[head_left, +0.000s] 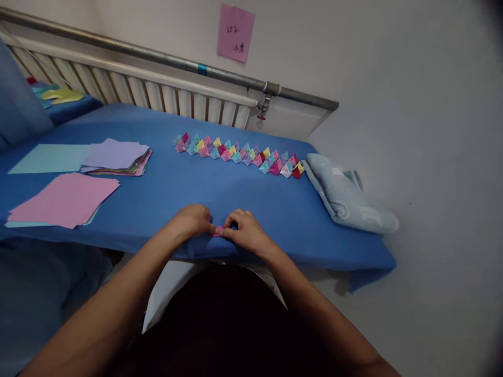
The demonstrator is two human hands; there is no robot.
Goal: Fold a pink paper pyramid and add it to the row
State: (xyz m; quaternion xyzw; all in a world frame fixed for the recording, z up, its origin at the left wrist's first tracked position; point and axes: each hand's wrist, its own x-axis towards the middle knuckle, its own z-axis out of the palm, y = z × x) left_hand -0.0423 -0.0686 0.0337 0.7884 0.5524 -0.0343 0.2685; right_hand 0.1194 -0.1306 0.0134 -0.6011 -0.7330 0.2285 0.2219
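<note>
Near the front edge of the blue-covered table (165, 193), a small folded piece of bright pink paper (217, 231) lies between my two hands. My left hand (195, 220) pinches its left side, fingers curled. From the right, my right hand (244, 229) presses thumb and fingertips onto the same paper. Most of the paper is hidden under the fingers, so its exact fold cannot be made out. Further back stand rows of small folded paper pieces (236, 154) in pink, blue, yellow, purple and red.
Pink sheets (66, 199) lie at the left front, with a purple-topped paper stack (116, 155) and a light blue sheet (49, 158) behind. A folded grey-blue blanket (349, 196) rests at the right end. Behind the table are a radiator (157, 94) and a metal pipe (165, 58).
</note>
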